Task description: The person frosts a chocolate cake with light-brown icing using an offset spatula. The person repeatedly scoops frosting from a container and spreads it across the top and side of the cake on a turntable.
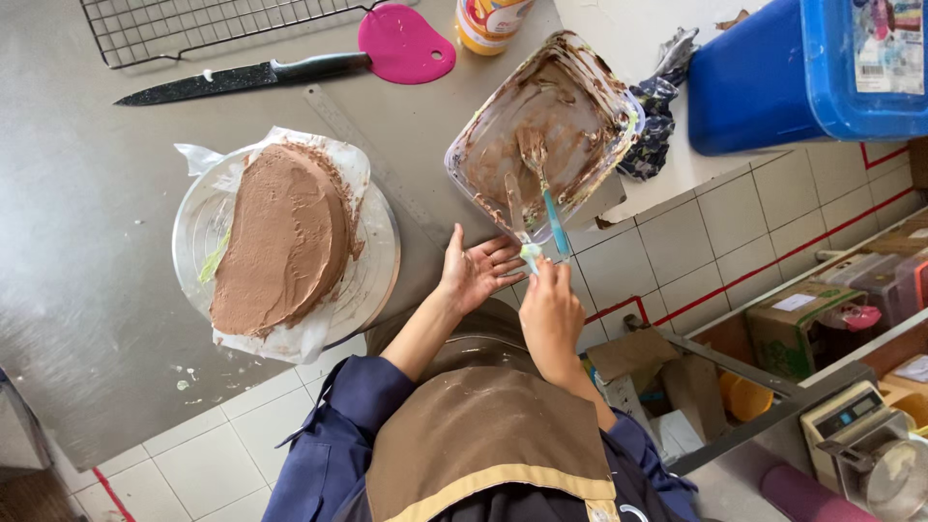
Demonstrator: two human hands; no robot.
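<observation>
A square glass dish (580, 72) smeared with chocolate frosting sits tilted at the steel counter's edge. Two tools lean in it: a spatula with a blue handle (554, 217) and a palette knife (513, 203) coated in frosting. My right hand (551, 314) is closed around the lower ends of their handles just below the dish. My left hand (476, 271) is spread palm-up beside it, fingers apart, at the dish's near corner and holding nothing. To the left, a cake covered in chocolate frosting (280, 237) rests on paper on a metal turntable (377, 271).
A long black knife (232, 79), a pink scraper (404, 43), a wire rack (193, 24), a metal ruler (372, 159) and a jar (488, 19) lie on the steel counter (77, 290). A dark cloth (655, 121) and a blue bin (773, 77) are at the right; a scale (870, 449) stands lower right.
</observation>
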